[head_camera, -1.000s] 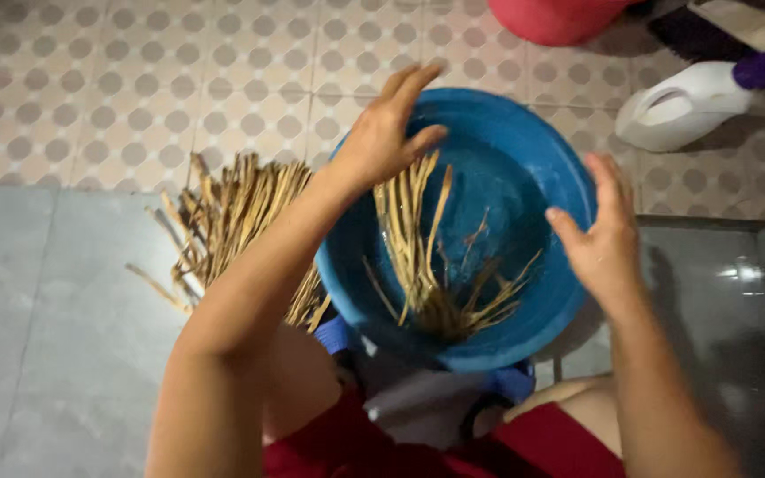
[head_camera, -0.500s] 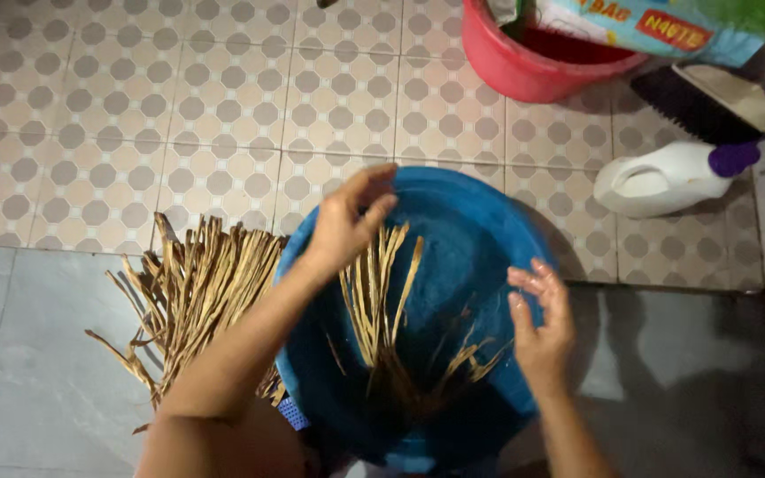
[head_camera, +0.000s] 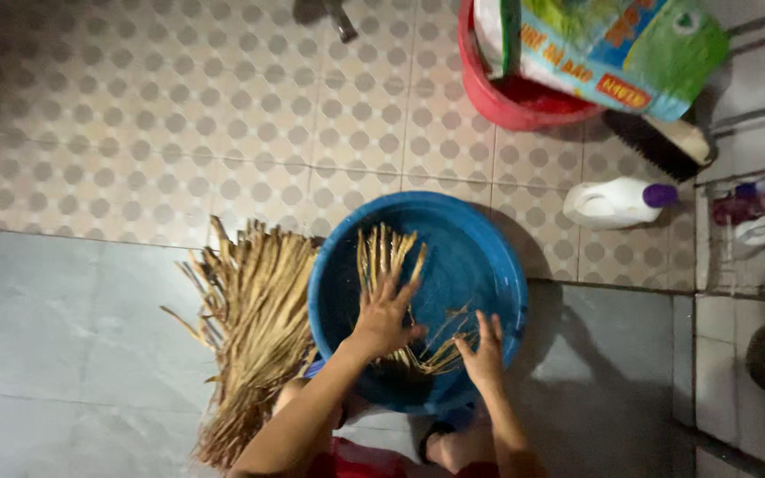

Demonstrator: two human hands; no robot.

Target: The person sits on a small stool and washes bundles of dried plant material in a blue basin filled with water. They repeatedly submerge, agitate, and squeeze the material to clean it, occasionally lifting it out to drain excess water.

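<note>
Since 1 second ago, both hands have been lowered into the blue basin (head_camera: 453, 265), which is set on the floor where the patterned tiles meet the plain grey slab. The left hand (head_camera: 384, 312), raised at the basin's far rim before, is now pressed flat on the bundle of dried straw-coloured strips (head_camera: 389, 265) lying in the basin, its fingers spread apart and clamped on nothing. The right hand (head_camera: 483, 350), held off the near right rim earlier, is now laid on the tangled lower ends of the strips, fingers likewise apart. From this it is judged that the strips are being pushed down and worked against the basin's bottom rather than lifted out. The view has also widened, so a red bucket (head_camera: 506, 97) holding a printed bag (head_camera: 617, 49), a brush (head_camera: 657, 142) and a white jug with a purple cap (head_camera: 613, 202) are now taken in toward the far right of the floor.

A larger pile of dried strips (head_camera: 254, 327) is left on the floor just beside the basin's left rim, touching it.

Whether water is held in the basin cannot be told with certainty; only a faint sheen is seen. The basin's near rim is hidden by the forearms, and the shelf items at the right edge are blurred.
</note>
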